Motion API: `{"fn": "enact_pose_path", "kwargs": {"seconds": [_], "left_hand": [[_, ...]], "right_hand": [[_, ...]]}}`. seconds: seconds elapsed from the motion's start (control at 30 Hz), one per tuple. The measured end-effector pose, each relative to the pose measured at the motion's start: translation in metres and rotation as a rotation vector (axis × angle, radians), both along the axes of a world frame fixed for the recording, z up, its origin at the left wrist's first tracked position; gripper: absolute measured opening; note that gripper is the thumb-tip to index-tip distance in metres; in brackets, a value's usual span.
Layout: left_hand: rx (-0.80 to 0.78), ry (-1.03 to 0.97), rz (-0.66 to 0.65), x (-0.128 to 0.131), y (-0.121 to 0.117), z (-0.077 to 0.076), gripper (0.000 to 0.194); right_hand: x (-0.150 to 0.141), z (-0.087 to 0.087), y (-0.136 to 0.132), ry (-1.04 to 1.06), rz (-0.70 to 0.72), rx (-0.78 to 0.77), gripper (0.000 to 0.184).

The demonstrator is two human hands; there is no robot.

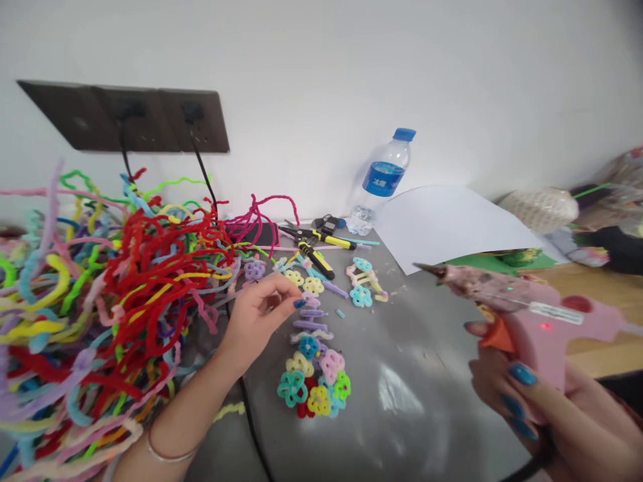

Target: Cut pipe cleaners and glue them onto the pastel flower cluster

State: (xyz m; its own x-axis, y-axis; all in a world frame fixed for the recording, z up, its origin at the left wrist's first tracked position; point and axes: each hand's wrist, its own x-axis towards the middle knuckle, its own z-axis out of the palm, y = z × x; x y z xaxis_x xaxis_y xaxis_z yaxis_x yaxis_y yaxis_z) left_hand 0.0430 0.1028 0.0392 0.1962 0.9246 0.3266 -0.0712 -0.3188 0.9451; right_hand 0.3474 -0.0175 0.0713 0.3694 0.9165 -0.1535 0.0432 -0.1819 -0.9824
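Observation:
My right hand (522,395) grips a pink hot glue gun (532,308), its fingers wrapped around the handle and orange trigger; the dark nozzle points left, and a red light glows on the body. In a pinch, my left hand (264,311) has thumb and forefinger at a small pink pipe-cleaner flower (311,300). That flower is at the far end of a row of purple pipe-cleaner pieces (311,326). Towards me, the row meets a cluster of colourful pipe-cleaner flowers (318,400) lying on the grey table (406,375). Two yellow flowers (312,286) lie just beyond my left fingertips.
A large heap of pipe cleaners (165,268) covers the left side. Yellow-black pliers (316,260), a flower-trimmed frame (360,296) and a leaning water bottle (386,177) are farther back. White paper (442,224) lies to the right. A black cord (248,415) crosses the table.

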Motion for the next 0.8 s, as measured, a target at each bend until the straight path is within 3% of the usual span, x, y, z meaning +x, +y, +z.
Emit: {"fn": "enact_pose_path", "kwargs": {"seconds": [0.07,0.13,0.27,0.33,0.47,0.67,0.8], "left_hand": [[0.096,-0.002,-0.005,-0.001,0.0,0.0,0.015],[0.174,0.007,0.001,-0.002,0.0,0.0,0.014],[0.268,0.021,0.003,-0.002,-0.001,0.001,0.012],[0.294,0.023,-0.002,-0.002,-0.002,0.001,0.012],[0.336,-0.006,-0.024,-0.001,-0.003,0.001,0.013],[0.358,-0.01,-0.047,-0.002,-0.003,0.002,0.016],[0.362,-0.014,-0.045,-0.001,-0.004,0.002,0.014]], "right_hand": [[-0.019,0.002,0.002,0.182,0.105,-0.003,0.055],[-0.037,0.002,0.005,0.291,0.121,-0.054,0.052],[-0.057,0.002,0.006,0.234,0.237,-0.081,0.065],[-0.059,0.003,0.006,0.178,0.285,-0.097,0.072],[-0.056,0.002,0.005,0.131,0.312,-0.099,0.065],[-0.044,-0.014,0.007,0.105,0.497,0.021,0.061],[-0.039,-0.018,0.005,0.062,0.509,0.025,0.063]]}}
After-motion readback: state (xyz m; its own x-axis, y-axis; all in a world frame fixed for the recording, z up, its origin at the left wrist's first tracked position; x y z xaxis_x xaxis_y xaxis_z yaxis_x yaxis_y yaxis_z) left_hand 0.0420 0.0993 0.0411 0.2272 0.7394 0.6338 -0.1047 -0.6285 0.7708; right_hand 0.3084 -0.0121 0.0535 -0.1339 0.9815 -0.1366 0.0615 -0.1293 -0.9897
